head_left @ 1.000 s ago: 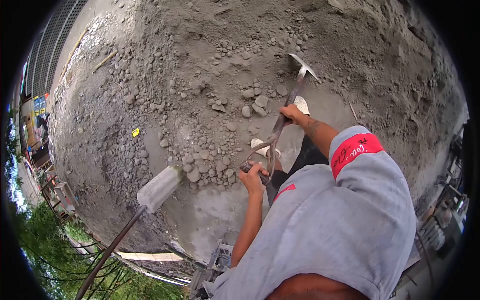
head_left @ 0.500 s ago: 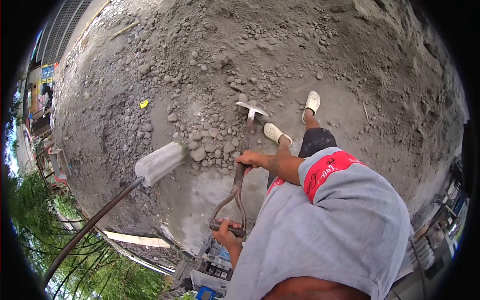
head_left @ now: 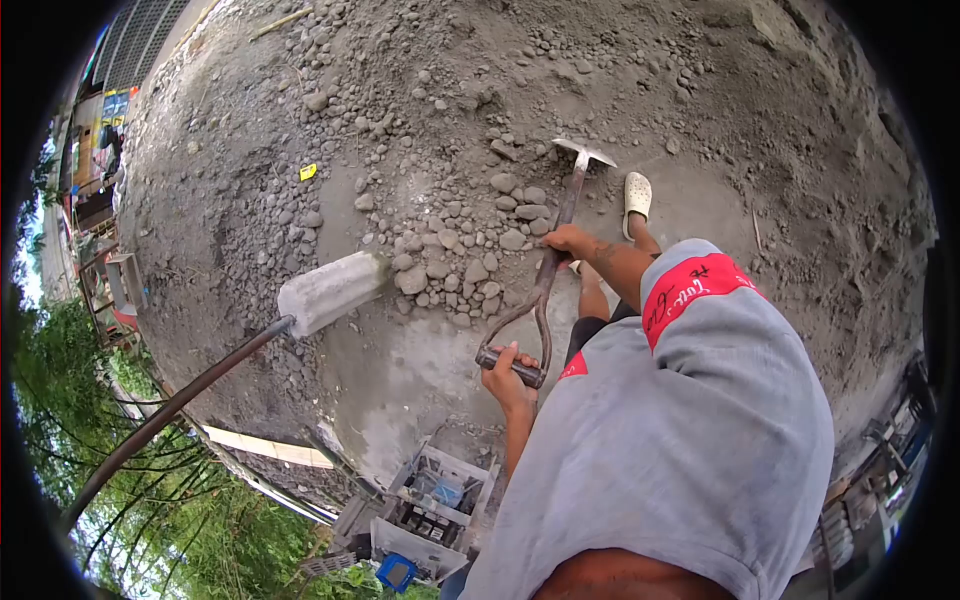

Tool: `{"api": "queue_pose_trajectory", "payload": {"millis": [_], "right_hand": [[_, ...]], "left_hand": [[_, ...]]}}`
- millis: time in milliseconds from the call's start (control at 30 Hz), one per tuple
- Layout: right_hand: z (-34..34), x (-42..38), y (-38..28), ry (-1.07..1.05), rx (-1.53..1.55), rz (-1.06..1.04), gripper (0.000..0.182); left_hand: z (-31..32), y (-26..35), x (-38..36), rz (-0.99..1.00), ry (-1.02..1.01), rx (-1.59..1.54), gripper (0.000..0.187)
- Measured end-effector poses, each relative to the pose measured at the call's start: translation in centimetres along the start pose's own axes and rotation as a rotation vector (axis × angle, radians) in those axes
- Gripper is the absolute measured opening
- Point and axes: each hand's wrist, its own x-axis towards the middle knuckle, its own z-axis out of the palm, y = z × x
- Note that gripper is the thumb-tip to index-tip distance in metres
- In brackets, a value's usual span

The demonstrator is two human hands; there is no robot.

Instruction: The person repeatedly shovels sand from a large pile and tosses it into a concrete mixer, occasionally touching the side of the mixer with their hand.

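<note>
A shovel [head_left: 566,212] with a worn D-shaped handle slants up across the middle of the view. My left hand [head_left: 508,375] is wrapped round the grip of that handle. Farther down, my right hand [head_left: 572,241] is closed on the shaft, its arm crossing in front of my body. The metal blade [head_left: 585,152] shows as a thin pale edge over the dirt, just left of my cream clog [head_left: 638,193]. Beside the shaft lies a heap of grey stones [head_left: 450,270]. My other foot is mostly hidden behind my right arm.
A pale block-shaped head on a dark rod [head_left: 180,400] reaches in from the lower left, its end at the stones. A yellow scrap [head_left: 308,172] lies on the gravel. Crates [head_left: 440,490] and a blue container [head_left: 396,572] stand at the bottom. Loose soil rises at the right.
Both hands and the shovel have moved right and forward, away from the stone heap. My left foot has slipped behind my arm. The view has shifted slightly.
</note>
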Motion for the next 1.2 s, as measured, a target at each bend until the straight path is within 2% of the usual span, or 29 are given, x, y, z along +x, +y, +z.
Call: {"api": "queue_pose_trajectory", "payload": {"millis": [33,100,167,233,300,333,367,400,433,500,533,567,600,667,733,767,833,867,933,1000,1033,1100,1200], "right_hand": [[2.0,-0.3,-0.7,-0.051,0.49,0.233,0.048],[6.7,-0.8,-4.5,-0.069,-0.514,-0.184,0.042],[12.8,-0.1,-6.5,-0.118,0.216,-0.061,0.023],[17.7,2.1,-8.1,-0.207,0.564,0.364,0.028],[14.8,1.7,-15.0,-0.191,0.899,0.811,0.032],[15.5,1.9,-14.7,-0.225,0.932,0.75,0.034],[16.4,1.5,-12.9,-0.269,0.823,0.26,0.032],[14.6,0.5,-15.7,-0.236,0.86,0.452,0.031],[14.0,0.1,-17.2,-0.161,1.072,0.694,0.03],[11.5,-1.9,-18.2,-0.132,1.235,0.634,0.026],[10.4,-2.2,-17.2,-0.102,1.23,0.61,0.026],[9.4,-2.7,-16.1,-0.08,1.348,0.584,0.025],[8.6,-3.5,-15.2,-0.061,1.467,0.555,0.025],[3.4,-8.1,-15.3,0.063,1.502,0.527,0.023],[-1.9,-12.7,-14.4,0.231,1.571,0.53,0.021],[-4.2,-14.9,-13.5,0.298,1.6,0.54,0.022],[-8.7,-19.8,-12.3,0.495,1.745,0.409,0.028],[-11.0,-21.8,-11.8,0.587,1.774,0.32,0.033],[-15.6,-25.7,-10.0,0.704,1.794,0.217,0.039],[-20.1,-28.7,-8.0,0.872,1.801,-0.016,0.038],[-22.7,-30.1,-7.5,0.89,1.788,-0.02,0.038],[-27.7,-32.6,-6.8,1.061,1.853,-0.241,0.043],[-33.5,-36.8,-11.5,1.159,1.796,-0.309,0.042]], "left_hand": [[-0.7,-0.3,-0.2,-0.007,0.042,0.014,0.018],[-5.4,0.5,-1.5,0.065,0.137,0.046,0.018],[-9.3,2.1,-3.5,0.115,0.183,0.037,0.017],[-10.7,3.9,-5.6,0.191,0.258,0.047,0.016],[-9.8,4.4,-7.5,0.256,0.275,0.047,0.016],[-9.2,4.7,-8.2,0.281,0.24,0.052,0.016],[-8.5,5.0,-8.9,0.31,0.198,0.143,0.019],[-7.1,5.4,-9.9,0.358,0.18,0.174,0.019],[-7.4,5.7,-9.9,0.417,0.13,0.352,0.022],[-4.0,7.3,-12.7,0.532,-0.047,0.689,0.026],[-3.3,7.8,-12.8,0.596,-0.146,0.839,0.026],[-2.8,8.2,-13.1,0.66,-0.236,0.991,0.026],[-1.4,8.3,-14.2,0.675,-0.258,0.989,0.026],[3.4,7.6,-16.8,0.899,-0.46,1.443,0.027],[7.8,5.3,-19.0,0.848,-0.575,1.653,0.027],[9.7,3.6,-20.1,0.858,-0.596,1.649,0.027],[13.3,0.3,-21.9,1.24,-0.919,1.665,0.026],[15.3,-1.0,-22.4,1.259,-0.942,1.657,0.026],[19.4,-3.4,-23.3,1.594,-1.258,1.645,0.023],[23.6,-5.5,-25.3,1.658,-1.363,1.623,0.021],[26.0,-6.4,-26.0,1.719,-1.447,1.607,0.02],[30.8,-8.5,-25.5,1.778,-1.533,1.534,0.018],[39.1,-11.6,-25.1,1.915,-1.723,1.413,0.016]]}}
